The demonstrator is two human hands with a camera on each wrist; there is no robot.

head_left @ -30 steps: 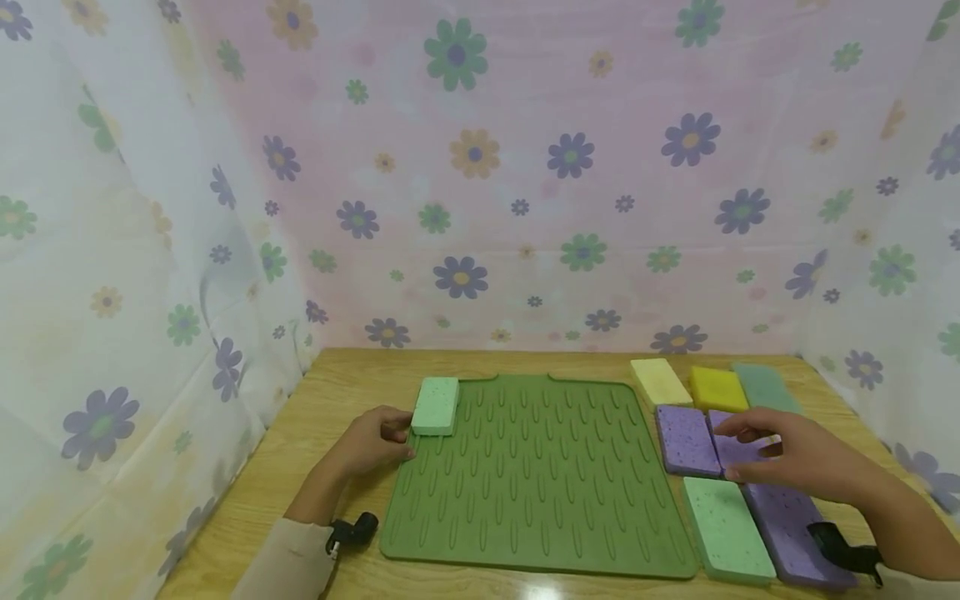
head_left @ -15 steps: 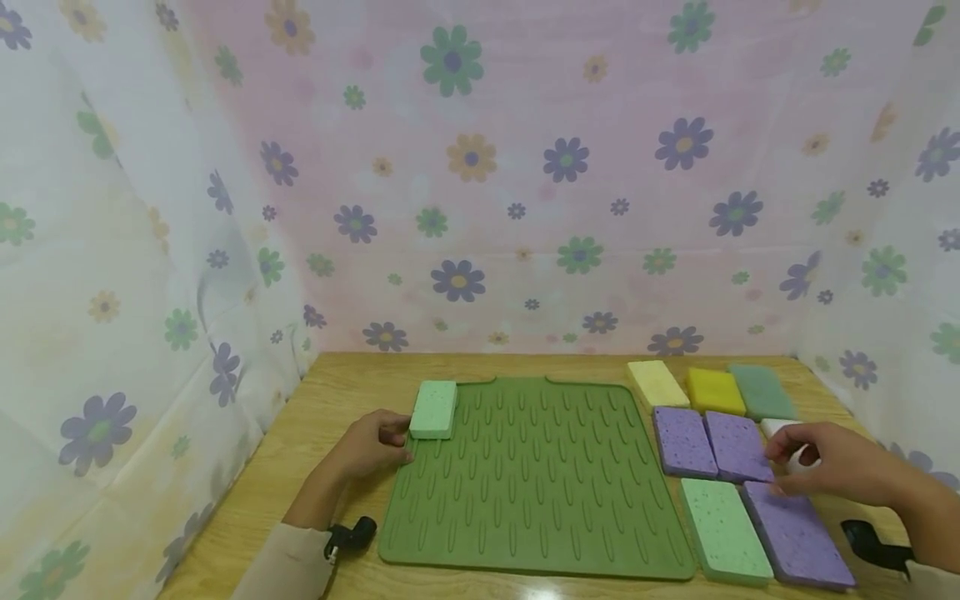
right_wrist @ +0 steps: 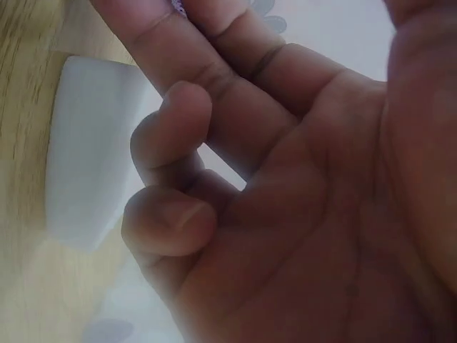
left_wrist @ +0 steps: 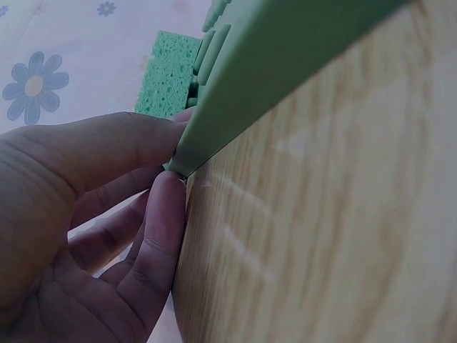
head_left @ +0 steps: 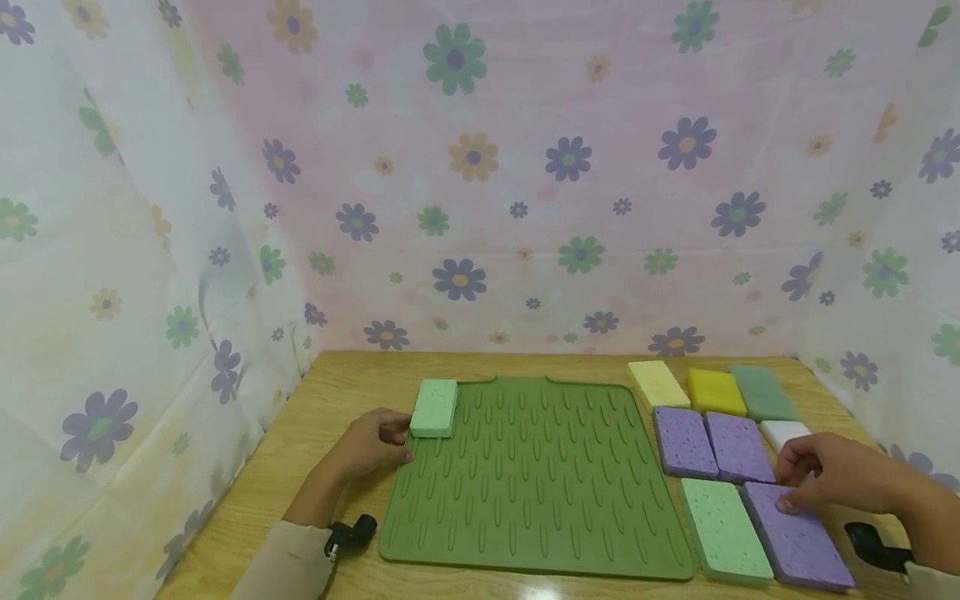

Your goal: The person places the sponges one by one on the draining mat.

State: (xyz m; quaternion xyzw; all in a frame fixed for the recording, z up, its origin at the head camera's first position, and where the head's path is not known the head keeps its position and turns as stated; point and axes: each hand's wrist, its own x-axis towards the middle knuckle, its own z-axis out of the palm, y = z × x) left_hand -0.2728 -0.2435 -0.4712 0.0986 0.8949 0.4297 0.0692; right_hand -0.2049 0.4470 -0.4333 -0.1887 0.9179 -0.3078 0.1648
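A ribbed green mat (head_left: 540, 492) lies on the table, with a mint green sponge (head_left: 433, 408) on its far left corner. My left hand (head_left: 371, 446) touches the mat's left edge beside that sponge; in the left wrist view, its fingertips (left_wrist: 166, 207) are right at the edge. My right hand (head_left: 832, 473) is over the far end of a large purple sponge (head_left: 798, 537), its thumb overlapping the top. Two smaller purple sponges (head_left: 685, 442) lie just to its left. In the right wrist view, two fingers are curled and two extend past a white block (right_wrist: 93, 150).
A larger mint green sponge (head_left: 723, 529) lies between the mat and the large purple sponge. At the back right are a pale yellow sponge (head_left: 658, 383), a bright yellow sponge (head_left: 716, 392) and a grey-green pad (head_left: 763, 393). Flowered cloth (head_left: 517, 183) walls the table (head_left: 360, 375) in.
My right hand has moved right and nearer, off the small purple sponge to the large purple one, uncovering the white block. My left hand has stayed at the mat's edge.
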